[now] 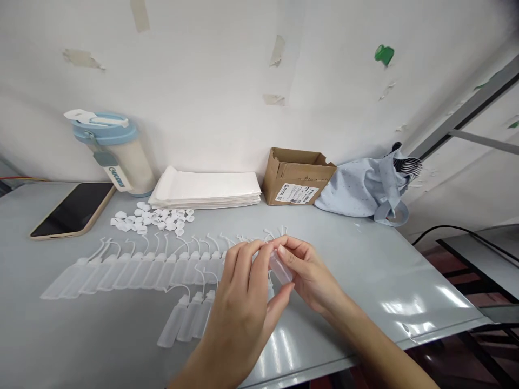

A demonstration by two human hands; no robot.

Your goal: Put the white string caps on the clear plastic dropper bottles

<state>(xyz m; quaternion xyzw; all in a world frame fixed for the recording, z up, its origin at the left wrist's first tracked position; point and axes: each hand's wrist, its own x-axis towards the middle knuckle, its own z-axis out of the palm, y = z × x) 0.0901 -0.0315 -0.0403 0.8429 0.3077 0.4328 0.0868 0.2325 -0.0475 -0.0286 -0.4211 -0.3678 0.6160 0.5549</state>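
Observation:
Both my hands meet over the middle of the grey table (365,281). My right hand (312,273) pinches a small translucent plastic bottle (280,267), and my left hand (243,302) closes its fingertips on the bottle's top end. A long row of the same small bottles (133,270) with white tethered caps lies to the left. A shorter row of bottles (186,319) lies nearer me, partly hidden by my left hand. A pile of loose white caps (152,219) sits behind the rows.
A phone (73,209) lies face up at the far left. A blue-lidded tumbler (115,154), a stack of white sheets (206,189), an open cardboard box (295,177) and a light blue cloth bag (365,186) line the wall. The table's right edge drops off near a black cable (450,229).

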